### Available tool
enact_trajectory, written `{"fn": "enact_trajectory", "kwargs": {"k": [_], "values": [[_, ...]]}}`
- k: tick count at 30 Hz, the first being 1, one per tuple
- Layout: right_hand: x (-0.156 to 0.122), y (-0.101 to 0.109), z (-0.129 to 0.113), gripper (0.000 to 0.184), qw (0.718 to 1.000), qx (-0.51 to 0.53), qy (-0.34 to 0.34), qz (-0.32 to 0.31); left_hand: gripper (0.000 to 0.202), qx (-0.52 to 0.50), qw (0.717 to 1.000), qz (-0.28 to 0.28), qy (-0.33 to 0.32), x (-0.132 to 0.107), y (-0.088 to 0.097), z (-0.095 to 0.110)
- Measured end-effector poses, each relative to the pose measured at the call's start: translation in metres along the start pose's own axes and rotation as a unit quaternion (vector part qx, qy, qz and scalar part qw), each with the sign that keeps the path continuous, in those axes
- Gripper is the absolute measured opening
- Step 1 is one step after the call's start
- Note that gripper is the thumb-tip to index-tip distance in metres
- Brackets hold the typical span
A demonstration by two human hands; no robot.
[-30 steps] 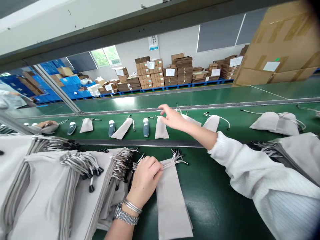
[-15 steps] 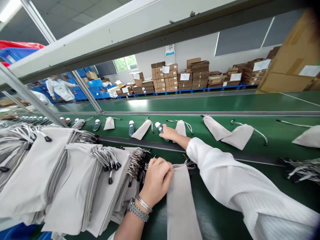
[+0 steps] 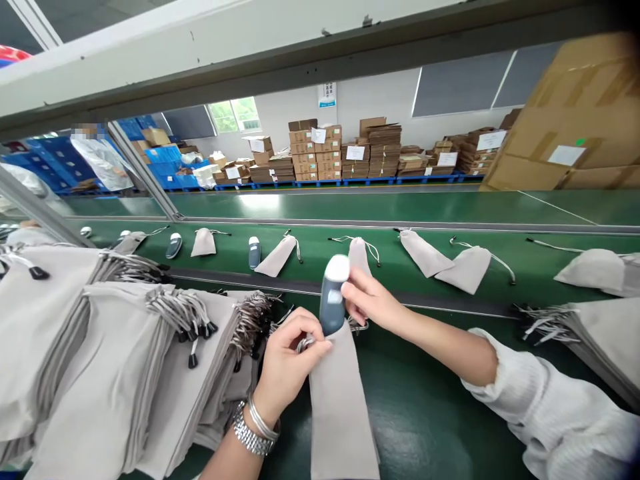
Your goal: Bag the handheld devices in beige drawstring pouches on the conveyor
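A long beige drawstring pouch (image 3: pixel 340 407) lies on the green conveyor belt (image 3: pixel 425 413) in front of me. My left hand (image 3: pixel 287 363) pinches the pouch's mouth, with a metal wristwatch and bangles on its wrist. My right hand (image 3: pixel 373 300) grips a slim blue-grey slipper with a white toe (image 3: pixel 333 293), held upright. The slipper's lower end sits at the pouch's opening, and the fingers partly hide its side. The pouch's drawstring ends bunch beneath my hands.
Stacks of beige pouches (image 3: pixel 115 353) with dark cord tips fill the near left, and another stack (image 3: pixel 595 340) lies at right. Along the farther belt (image 3: pixel 320 247) sit spaced pouches and slippers. A co-worker (image 3: pixel 103 157) stands far left beyond a metal frame, near stacked cartons (image 3: pixel 320 153).
My right hand has lifted the slipper off the farther belt and brought it to the pouch's mouth. My left hand stays on the pouch, and my view has shifted slightly.
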State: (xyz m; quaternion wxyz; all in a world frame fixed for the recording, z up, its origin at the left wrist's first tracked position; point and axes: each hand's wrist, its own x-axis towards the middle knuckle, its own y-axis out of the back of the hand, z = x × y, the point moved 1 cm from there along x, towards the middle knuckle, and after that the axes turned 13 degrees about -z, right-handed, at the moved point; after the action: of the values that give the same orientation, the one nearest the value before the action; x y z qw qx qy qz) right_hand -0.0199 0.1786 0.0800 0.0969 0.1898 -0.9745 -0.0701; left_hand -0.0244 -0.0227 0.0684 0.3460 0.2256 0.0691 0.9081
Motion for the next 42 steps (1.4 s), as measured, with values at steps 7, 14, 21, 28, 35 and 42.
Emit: {"fn": "enact_trajectory", "kwargs": {"k": [7, 14, 21, 28, 35, 42], "values": [[-0.014, -0.004, -0.018, 0.034, 0.988, -0.067, -0.06, -0.124, 0.017, -0.03, 0.994, 0.102, -0.005, -0.001, 0.008, 0.0], [-0.026, 0.008, -0.041, 0.026, 0.984, 0.06, -0.076, -0.148, 0.024, -0.07, 0.993, 0.088, 0.034, -0.001, 0.018, -0.001], [-0.052, 0.028, -0.078, 0.022, 0.983, 0.175, 0.052, 0.033, 0.025, -0.185, 0.963, 0.195, -0.033, 0.001, 0.033, 0.009], [-0.008, 0.044, -0.091, 0.021, 0.965, 0.054, 0.171, 0.19, 0.024, 0.123, 0.992, 0.028, 0.017, 0.003, 0.006, -0.011], [0.062, 0.087, -0.042, 0.057, 0.952, -0.243, 0.044, 0.182, 0.029, 0.334, 0.931, -0.138, 0.052, -0.001, 0.0, -0.03], [0.114, 0.057, 0.031, 0.051, 0.92, -0.377, -0.101, 0.024, 0.03, 0.404, 0.904, -0.12, 0.066, -0.008, -0.002, -0.038]]}}
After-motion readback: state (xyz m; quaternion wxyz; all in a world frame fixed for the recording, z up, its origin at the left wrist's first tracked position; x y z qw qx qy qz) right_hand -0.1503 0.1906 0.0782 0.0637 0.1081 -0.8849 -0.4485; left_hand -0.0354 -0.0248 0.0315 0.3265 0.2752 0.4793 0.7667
